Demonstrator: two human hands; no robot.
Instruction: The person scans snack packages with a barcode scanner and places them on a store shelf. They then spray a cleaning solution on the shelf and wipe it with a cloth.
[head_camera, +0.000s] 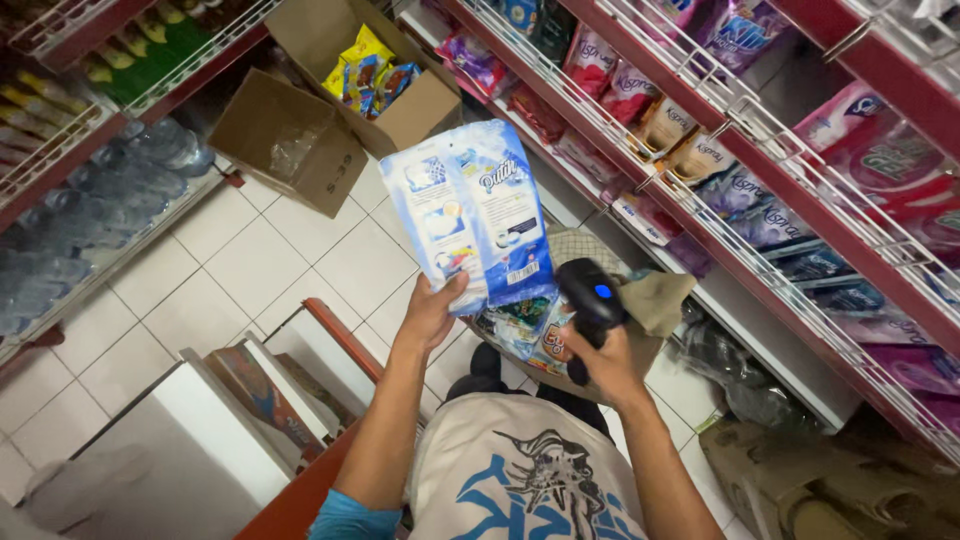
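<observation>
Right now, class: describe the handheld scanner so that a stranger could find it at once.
Start at the red shelves of pouches on the right, then drop to the person's right hand. It grips a black scanner, the only dark thing with a glowing blue light, beside the blue-and-white pouch.

I have one view, worn on my head. It looks steeply down, close above the tiled floor (250, 265), aisle shelves (760, 190) right of it.

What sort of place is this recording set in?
Most likely a small grocery shop aisle. Red wire-fronted shelves hold rows of packaged refills, open cartons of goods sit on the tiled floor, and the right hand holds a scanner beside a blue pouch in the left hand.
</observation>
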